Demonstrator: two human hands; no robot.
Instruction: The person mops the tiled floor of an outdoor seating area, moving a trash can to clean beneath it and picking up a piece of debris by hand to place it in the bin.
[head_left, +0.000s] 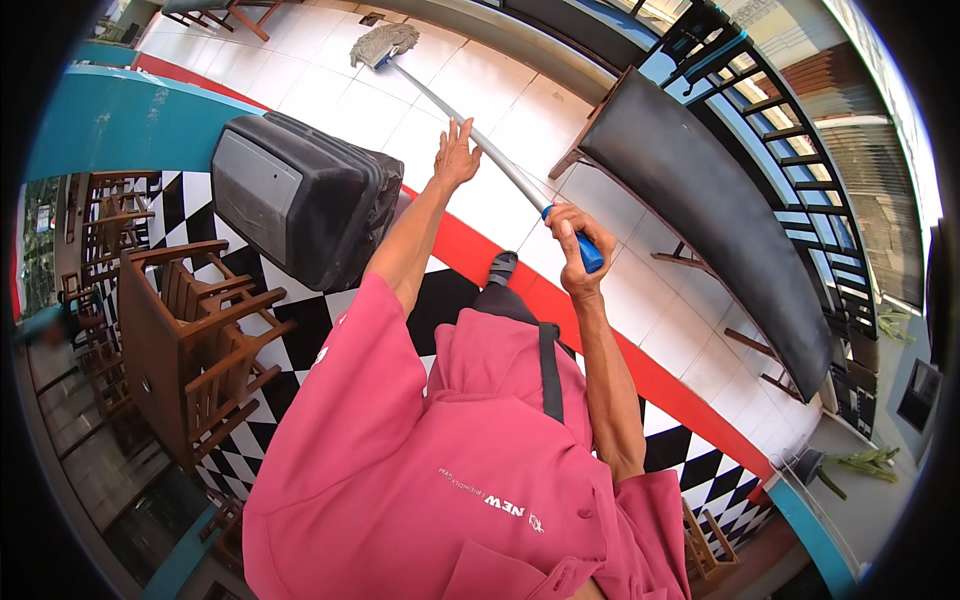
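My right hand (581, 244) is wrapped round the blue grip at the near end of a mop's metal pole (514, 174). The pole slants away to a grey string mop head (385, 45), which rests on the white floor tiles (480, 90). Farther along the pole, my left hand (456, 155) has its fingers straight and spread. Its fingertips and thumb are right beside the pole; whether they touch it I cannot tell. One shoe (503, 266) shows on the red floor strip (540, 300).
Left of my left arm stands a black bin (300, 199) with a liner, by a teal low wall (142, 124). A long black padded bench (697, 202) lies to the right, before a dark railing (810, 165). Wooden chairs (232, 360) and a table (154, 356) stand on checkered tiles.
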